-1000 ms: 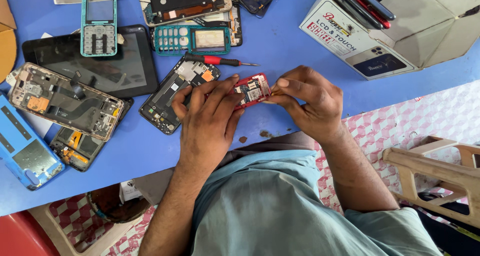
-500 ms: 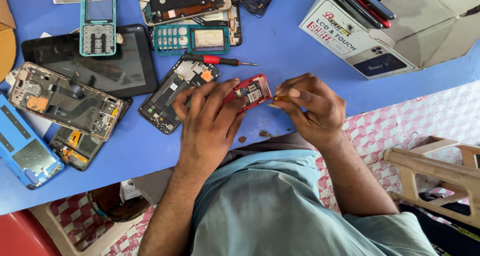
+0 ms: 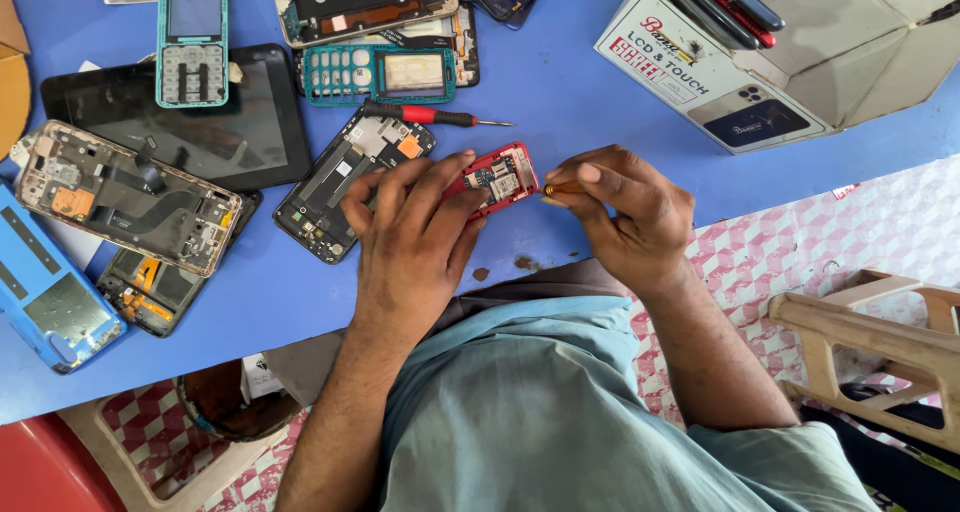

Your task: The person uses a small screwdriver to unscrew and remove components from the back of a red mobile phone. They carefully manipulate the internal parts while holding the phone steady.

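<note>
Both hands are staying on the small red phone (image 3: pixel 497 179) at the blue bench (image 3: pixel 560 82): left hand (image 3: pixel 415 237) pinning it, right hand (image 3: pixel 625 212) pinching an orange-tipped tool (image 3: pixel 560 187), now edging closer.

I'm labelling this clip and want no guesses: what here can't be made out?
Head view only:
- The red phone: its left part is hidden under the left hand.
- The tool in the right hand: only an orange end shows between the fingers; its tip is too small to tell.
- The blue phone back: cut off by the left edge.
- The cardboard box: cut off by the top edge.
</note>
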